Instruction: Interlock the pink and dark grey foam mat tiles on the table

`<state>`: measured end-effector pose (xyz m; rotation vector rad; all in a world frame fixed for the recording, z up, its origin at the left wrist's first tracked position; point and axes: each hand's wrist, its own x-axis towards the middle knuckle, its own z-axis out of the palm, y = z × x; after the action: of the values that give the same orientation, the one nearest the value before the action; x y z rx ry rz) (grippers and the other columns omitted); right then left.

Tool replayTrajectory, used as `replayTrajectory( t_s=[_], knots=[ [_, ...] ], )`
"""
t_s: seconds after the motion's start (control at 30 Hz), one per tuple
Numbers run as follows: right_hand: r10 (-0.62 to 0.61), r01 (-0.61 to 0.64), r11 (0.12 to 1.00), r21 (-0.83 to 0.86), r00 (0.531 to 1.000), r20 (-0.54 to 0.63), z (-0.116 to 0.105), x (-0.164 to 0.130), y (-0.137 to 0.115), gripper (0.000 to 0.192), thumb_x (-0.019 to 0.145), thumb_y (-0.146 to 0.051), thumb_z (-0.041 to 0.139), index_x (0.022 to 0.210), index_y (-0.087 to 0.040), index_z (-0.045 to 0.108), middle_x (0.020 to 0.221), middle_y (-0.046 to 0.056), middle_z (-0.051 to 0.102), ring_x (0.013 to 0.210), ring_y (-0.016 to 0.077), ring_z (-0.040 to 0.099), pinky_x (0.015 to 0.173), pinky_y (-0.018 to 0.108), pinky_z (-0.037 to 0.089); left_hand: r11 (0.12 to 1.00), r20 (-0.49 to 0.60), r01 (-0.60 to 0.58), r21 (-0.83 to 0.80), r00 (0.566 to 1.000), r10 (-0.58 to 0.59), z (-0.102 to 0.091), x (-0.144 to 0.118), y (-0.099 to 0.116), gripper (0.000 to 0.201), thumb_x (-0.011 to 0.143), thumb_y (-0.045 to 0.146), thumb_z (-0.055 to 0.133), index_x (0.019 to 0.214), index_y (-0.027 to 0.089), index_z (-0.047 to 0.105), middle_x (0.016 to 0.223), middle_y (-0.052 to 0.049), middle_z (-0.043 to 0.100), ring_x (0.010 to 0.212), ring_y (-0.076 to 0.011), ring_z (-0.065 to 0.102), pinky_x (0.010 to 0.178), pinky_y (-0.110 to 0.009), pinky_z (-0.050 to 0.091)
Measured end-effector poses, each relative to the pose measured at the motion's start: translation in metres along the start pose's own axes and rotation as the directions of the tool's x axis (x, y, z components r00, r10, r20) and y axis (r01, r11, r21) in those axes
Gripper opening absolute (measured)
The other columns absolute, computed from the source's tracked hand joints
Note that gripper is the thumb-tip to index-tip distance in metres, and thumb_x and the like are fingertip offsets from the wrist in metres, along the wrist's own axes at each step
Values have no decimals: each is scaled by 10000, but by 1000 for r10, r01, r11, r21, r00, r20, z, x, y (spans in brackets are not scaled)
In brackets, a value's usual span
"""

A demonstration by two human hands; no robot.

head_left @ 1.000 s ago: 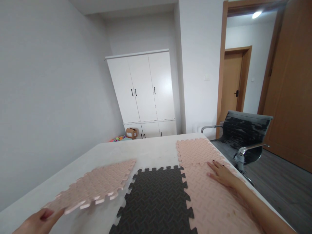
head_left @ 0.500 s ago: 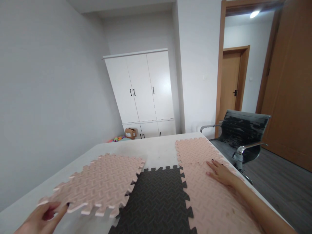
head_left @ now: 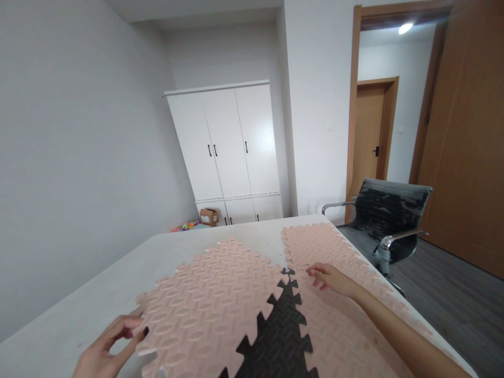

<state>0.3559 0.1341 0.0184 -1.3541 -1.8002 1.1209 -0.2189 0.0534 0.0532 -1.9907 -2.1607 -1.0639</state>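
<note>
My left hand (head_left: 114, 344) pinches the left corner of a loose pink foam mat tile (head_left: 208, 294) with toothed edges. This tile lies slanted over part of a black foam mat tile (head_left: 277, 336), hiding its left side. My right hand (head_left: 328, 278) hovers with fingers loosely apart over the pink foam mat tiles (head_left: 342, 325) joined along the right side. Nothing is in its grasp. The black tile's right teeth meet the edge of the near pink tile on the right.
All the tiles rest on a white table (head_left: 173, 252). Beyond its right edge stands a worn black chair (head_left: 394, 220) with metal armrests. Behind the table are a white cabinet (head_left: 228, 142) and a cardboard box (head_left: 209, 216). An open wooden door (head_left: 464, 136) is at the right.
My left hand has drawn the loose pink tile rightward, so it now covers much of the black tile. My right hand has lifted and shifted left toward it.
</note>
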Motion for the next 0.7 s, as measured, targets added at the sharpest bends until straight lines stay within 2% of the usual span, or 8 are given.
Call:
replayTrajectory(
  t_s=[0.07, 0.17, 0.3, 0.43, 0.53, 0.63, 0.67, 0.7],
  knots=[
    [97, -116, 973, 200, 990, 102, 21, 1, -13, 477, 818, -555, 422, 1086, -191, 576, 1025, 86, 642, 668, 155, 640, 558, 298, 510, 987, 123, -64, -146, 989, 82, 2, 2, 8, 387, 735, 651, 513, 773, 277, 603, 830, 51, 614, 856, -193, 542, 826, -243, 400],
    [164, -223, 922, 317, 966, 201, 45, 1, -19, 390, 810, -468, 439, 1035, -181, 575, 896, 58, 657, 554, 108, 607, 479, 221, 454, 965, 200, -116, -235, 966, 164, 7, 4, 16, 282, 781, 534, 551, 806, 255, 585, 825, 19, 587, 833, -187, 528, 808, -268, 399],
    [222, -262, 947, 186, 952, 209, 59, 4, -12, 300, 812, -364, 422, 965, -159, 579, 737, 17, 636, 435, 75, 535, 385, 175, 361, 957, 302, -151, -249, 926, 225, 16, 6, 18, 244, 819, 488, 528, 877, 254, 572, 817, 19, 546, 708, -142, 520, 687, -242, 414],
    [193, -208, 975, 79, 966, 170, 58, 7, -6, 221, 786, -236, 409, 792, -142, 609, 568, -31, 547, 334, 51, 416, 316, 171, 232, 974, 355, -185, -134, 908, 221, 33, 14, 8, 309, 807, 513, 528, 937, 240, 590, 826, 14, 537, 627, -122, 515, 629, -249, 411],
    [138, -143, 990, 17, 976, 170, 56, 6, -8, 171, 749, -197, 459, 767, -144, 620, 543, -38, 543, 346, 61, 413, 326, 181, 235, 986, 448, -51, -156, 886, 117, 54, 26, -1, 388, 791, 524, 526, 1037, 228, 560, 736, 34, 528, 580, -131, 537, 595, -263, 415],
    [98, -95, 995, -25, 976, 196, 58, 1, -13, 258, 678, -146, 534, 917, -164, 627, 579, -58, 561, 386, 76, 442, 366, 189, 285, 920, 625, 209, -332, 779, 48, 74, 37, -5, 437, 756, 505, 539, 1078, 209, 509, 690, 43, 542, 607, -154, 582, 581, -264, 439],
    [80, -71, 996, -52, 976, 203, 59, -1, -15, 323, 657, -128, 545, 967, -176, 625, 596, -63, 564, 404, 79, 453, 386, 192, 297, 898, 644, 260, -355, 764, 34, 78, 40, -5, 429, 743, 503, 534, 1052, 205, 510, 687, 38, 552, 622, -159, 589, 582, -263, 446],
    [54, -35, 995, -94, 978, 201, 60, -3, -16, 371, 643, -115, 554, 998, -189, 628, 614, -64, 567, 432, 82, 467, 411, 193, 305, 895, 631, 281, -347, 776, 1, 80, 41, -7, 414, 730, 502, 529, 1017, 204, 516, 684, 32, 561, 625, -160, 589, 578, -264, 449]
  ],
)
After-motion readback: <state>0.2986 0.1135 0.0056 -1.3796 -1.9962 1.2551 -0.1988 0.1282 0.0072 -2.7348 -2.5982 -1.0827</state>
